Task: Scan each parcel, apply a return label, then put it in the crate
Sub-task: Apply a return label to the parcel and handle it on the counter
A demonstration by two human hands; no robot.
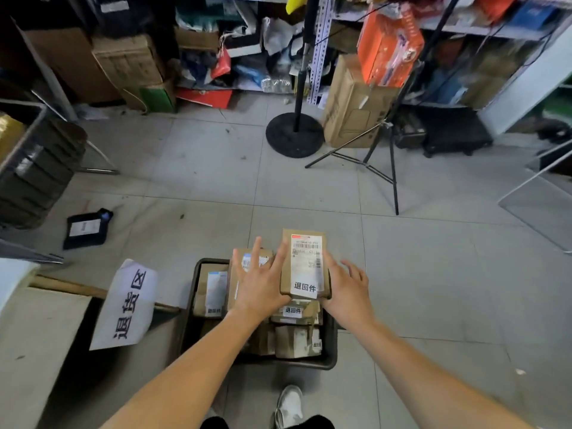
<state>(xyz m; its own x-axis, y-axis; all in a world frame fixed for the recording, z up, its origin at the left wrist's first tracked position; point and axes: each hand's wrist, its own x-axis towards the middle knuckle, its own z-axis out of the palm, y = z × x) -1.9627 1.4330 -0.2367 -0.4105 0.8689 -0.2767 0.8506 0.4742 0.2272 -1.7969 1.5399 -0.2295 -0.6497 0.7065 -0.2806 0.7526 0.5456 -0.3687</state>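
A brown cardboard parcel point(305, 264) with a white shipping label and a white return sticker sits on top of the pile in the black crate point(329, 351). My left hand point(258, 281) has its fingers spread straight and touches the parcel's left side. My right hand point(346, 287) lies against its right side with fingers extended. Several other labelled parcels point(213, 292) fill the crate beneath.
A white paper sign point(128, 305) hangs left of the crate. A black parcel point(86, 229) lies on the tiled floor at left. A round stand base point(294, 137), a tripod point(383, 168) and cluttered shelves stand ahead. My shoe point(289, 405) is below the crate.
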